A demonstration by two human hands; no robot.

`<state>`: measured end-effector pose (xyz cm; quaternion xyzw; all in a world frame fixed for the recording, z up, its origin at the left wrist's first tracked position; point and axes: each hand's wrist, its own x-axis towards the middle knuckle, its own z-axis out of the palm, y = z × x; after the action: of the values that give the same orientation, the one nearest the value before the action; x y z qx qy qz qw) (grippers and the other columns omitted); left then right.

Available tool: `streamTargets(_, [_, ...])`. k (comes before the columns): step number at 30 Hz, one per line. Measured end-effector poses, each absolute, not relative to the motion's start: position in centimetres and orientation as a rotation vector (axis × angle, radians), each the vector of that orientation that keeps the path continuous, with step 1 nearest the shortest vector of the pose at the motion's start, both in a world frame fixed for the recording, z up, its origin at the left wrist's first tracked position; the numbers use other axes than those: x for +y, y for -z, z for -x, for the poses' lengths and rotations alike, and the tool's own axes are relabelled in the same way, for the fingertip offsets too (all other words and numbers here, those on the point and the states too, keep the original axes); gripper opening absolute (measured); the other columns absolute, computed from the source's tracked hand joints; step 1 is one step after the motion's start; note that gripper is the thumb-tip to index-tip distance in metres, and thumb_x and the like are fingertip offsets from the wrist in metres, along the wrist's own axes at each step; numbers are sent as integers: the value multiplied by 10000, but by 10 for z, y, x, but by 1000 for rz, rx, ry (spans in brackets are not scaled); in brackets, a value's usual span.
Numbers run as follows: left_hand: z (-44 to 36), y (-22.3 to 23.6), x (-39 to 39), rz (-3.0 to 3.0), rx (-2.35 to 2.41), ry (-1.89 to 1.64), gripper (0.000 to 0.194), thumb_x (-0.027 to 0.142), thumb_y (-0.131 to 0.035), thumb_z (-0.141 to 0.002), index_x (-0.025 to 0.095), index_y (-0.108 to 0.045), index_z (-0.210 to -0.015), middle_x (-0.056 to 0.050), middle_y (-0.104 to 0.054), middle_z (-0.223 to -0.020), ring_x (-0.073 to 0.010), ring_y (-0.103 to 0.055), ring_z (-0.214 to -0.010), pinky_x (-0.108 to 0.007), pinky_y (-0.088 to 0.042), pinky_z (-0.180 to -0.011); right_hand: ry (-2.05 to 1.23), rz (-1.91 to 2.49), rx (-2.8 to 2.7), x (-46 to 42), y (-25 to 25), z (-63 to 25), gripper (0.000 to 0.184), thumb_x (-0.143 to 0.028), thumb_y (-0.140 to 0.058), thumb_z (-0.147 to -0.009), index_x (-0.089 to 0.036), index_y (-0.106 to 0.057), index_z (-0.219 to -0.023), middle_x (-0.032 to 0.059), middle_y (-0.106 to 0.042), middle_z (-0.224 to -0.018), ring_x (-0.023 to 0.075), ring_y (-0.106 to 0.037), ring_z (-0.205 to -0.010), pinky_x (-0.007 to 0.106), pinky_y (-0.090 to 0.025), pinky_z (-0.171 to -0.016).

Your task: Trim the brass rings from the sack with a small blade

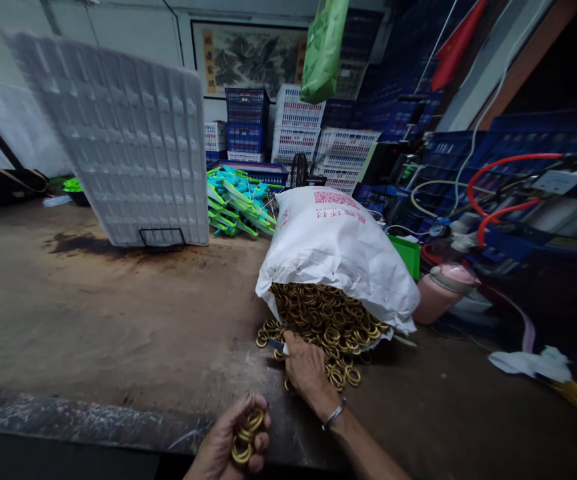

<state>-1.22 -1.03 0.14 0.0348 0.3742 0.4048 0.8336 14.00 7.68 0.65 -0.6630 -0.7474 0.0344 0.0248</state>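
Note:
My left hand [235,437] is near the front edge of the table, palm up, with its fingers curled round several brass-coloured rings [242,448]. My right hand [307,365] reaches to the loose rings at the mouth of a white woven sack [335,247]. In its fingers is what looks like a small knife [277,345], its dark flat blade pointing left; the grip is mostly hidden. A heap of the same rings [318,310] spills out of the sack, which lies on its side. Some rings [345,375] lie loose just right of my right hand.
A white compartmented plastic panel [143,147] leans on a black wire stand [163,238] at the left. Behind are green and blue plastic pieces [241,200] and stacked crates [295,127]. A pink bottle [443,293] and red hoses [488,220] are right of the sack, on the brown table [118,320].

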Motion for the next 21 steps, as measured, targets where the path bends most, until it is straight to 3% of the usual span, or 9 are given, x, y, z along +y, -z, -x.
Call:
streamTargets(6, [9,-2,-9,-125,835,-898,243,230,-721,-623,147,-494,-644,8,-541,-622,-48,-452,-441,-138,-203,-370,-60,2031,-2286,74,4,-142,259,-118,-417,-810,-218,-522,-1024,45,-647,-899,162,-610,-710,257,-288,-554])
streamTargets(12, [8,-2,-6,-202,832,-881,228,242,-713,-626,141,-532,-721,28,-506,-613,-25,-410,-414,-143,-188,-370,-61,1941,-2219,70,10,-147,275,-21,-388,-748,-194,-557,-879,39,-645,-862,144,-585,-712,251,-269,-567])
streamTargets(18, [5,-1,-3,-302,887,-876,315,357,-719,-603,156,-519,-740,63,-456,-566,-14,-361,-370,-146,-172,-349,-165,1863,-2106,68,6,-155,292,-15,-384,-704,-185,-578,-840,36,-642,-810,146,-566,-705,244,-277,-590])
streamTargets(21, [0,2,3,-460,963,-915,310,408,-673,-648,168,-499,-739,72,-449,-548,-20,-350,-353,-148,-219,-332,-384,1776,-1947,68,3,-159,254,-102,-390,-747,-180,-585,-890,32,-621,-750,152,-541,-673,239,-308,-599])
